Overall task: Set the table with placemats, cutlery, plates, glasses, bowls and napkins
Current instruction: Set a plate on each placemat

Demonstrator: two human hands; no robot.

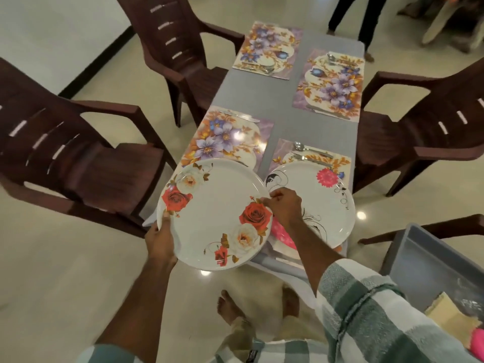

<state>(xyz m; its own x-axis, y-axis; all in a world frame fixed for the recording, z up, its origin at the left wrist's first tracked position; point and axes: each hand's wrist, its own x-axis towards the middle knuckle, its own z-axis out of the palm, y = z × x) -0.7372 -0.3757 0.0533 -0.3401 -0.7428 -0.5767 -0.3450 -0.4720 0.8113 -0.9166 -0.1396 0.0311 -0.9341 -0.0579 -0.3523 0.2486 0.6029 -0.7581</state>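
Observation:
I hold a white plate with red roses (213, 213) above the near left corner of the grey table (282, 121). My left hand (159, 239) grips its left rim and my right hand (284, 208) pinches its right rim. More plate rims seem to lie stacked under it. A second white plate with a pink flower (322, 203) lies on the near right placemat (337, 159), beside a spoon and fork (303, 151). Three other floral placemats lie at near left (225, 137), far left (267, 48) and far right (332, 85), each with cutlery.
Brown plastic chairs stand at the left (86, 163), far left (183, 53) and right (432, 132). A grey bin (413, 252) with cloths sits at my right. A person's legs (366, 24) stand beyond the table's far end.

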